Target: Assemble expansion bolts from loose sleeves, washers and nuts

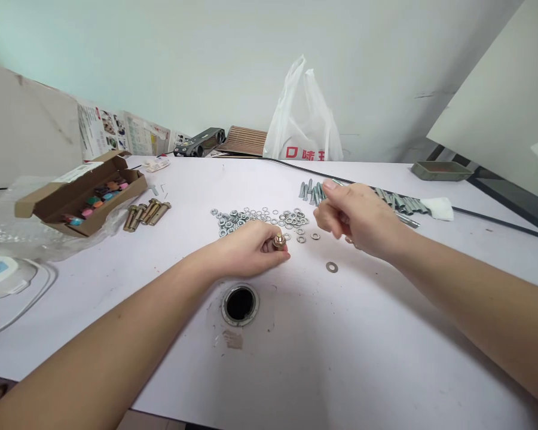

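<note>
My left hand [251,248] is closed around a brass-coloured bolt [278,240], its end pointing up between thumb and fingers. It is just in front of the piles of silver nuts [226,224] and washers [291,220]. My right hand [352,215] is raised to the right with its fingers curled; whatever is in them is hidden. Behind that hand lies a row of zinc-coloured bolts or sleeves [403,203], partly covered. A shiny metal rod [407,220] shows past the wrist; I cannot tell if the hand touches it. One larger flat washer [332,267] lies apart between my hands.
Several brass-coloured bolts [147,213] lie at the left beside an open cardboard box [130,190] of coloured items. A round hole [240,304] opens near the front. A white plastic bag [302,128], a black cable [497,218] and a green tray [442,171] are farther back.
</note>
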Demonstrator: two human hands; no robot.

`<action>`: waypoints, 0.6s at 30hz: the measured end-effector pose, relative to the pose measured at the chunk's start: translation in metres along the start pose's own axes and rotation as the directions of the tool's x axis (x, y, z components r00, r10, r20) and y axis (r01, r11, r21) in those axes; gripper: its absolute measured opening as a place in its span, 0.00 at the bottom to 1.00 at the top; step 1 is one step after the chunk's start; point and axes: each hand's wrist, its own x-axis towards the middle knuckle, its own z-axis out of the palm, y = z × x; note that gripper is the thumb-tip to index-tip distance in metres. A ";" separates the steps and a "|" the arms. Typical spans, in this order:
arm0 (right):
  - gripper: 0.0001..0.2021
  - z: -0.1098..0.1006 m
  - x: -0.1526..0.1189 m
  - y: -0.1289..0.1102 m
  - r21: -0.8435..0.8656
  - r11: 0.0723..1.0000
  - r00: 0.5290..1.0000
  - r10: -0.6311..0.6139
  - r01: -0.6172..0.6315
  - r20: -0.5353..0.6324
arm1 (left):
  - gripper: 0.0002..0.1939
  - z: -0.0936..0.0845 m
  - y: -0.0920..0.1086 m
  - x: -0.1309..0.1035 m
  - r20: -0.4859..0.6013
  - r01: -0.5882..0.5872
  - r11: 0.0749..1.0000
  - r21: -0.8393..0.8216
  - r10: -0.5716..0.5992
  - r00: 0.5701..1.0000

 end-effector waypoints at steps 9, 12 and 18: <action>0.26 -0.024 0.000 -0.006 -0.467 0.874 0.960 0.231 -0.135 0.155 | 0.18 -0.048 0.001 -0.017 -0.085 0.302 0.953 -0.032 -0.303 0.949; 0.21 -0.021 -0.001 -0.003 -0.608 0.792 0.923 0.271 -0.051 0.275 | 0.23 -0.085 -0.020 -0.028 -0.269 0.535 0.799 0.274 -0.470 0.841; 0.22 -0.009 -0.002 0.004 -0.652 0.759 0.891 0.302 -0.010 0.338 | 0.25 -0.106 -0.066 -0.031 -0.310 0.708 0.511 0.487 -0.656 0.688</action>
